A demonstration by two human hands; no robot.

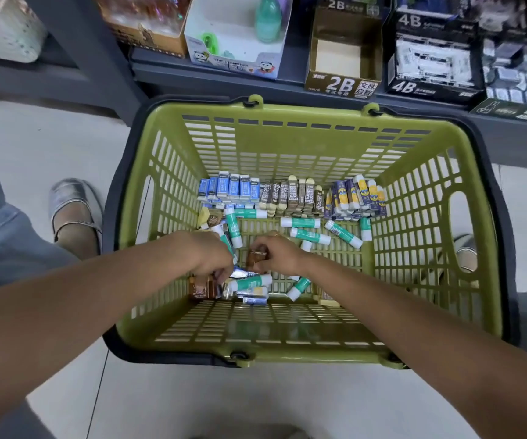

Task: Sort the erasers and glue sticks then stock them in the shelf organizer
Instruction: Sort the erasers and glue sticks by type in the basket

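Note:
A green plastic basket (420, 217) stands on the floor with both my hands inside it. Along its far wall stand sorted rows: blue erasers (229, 188), brown 2B erasers (294, 196) and navy-yellow erasers (359, 198). Green-and-white glue sticks (309, 235) lie loose on the basket floor. My right hand (276, 253) pinches a small brown eraser (257, 256). My left hand (206, 253) has its fingers curled down into a pile of brown erasers (200, 288) and glue sticks near the front left; what it holds is hidden.
A dark shelf runs behind the basket. On it stand an empty brown 2B display box (340, 63), a black 4B box (431, 61) with erasers, and a white panda sharpener box (235, 42). A person's silver shoe (75, 210) is left of the basket.

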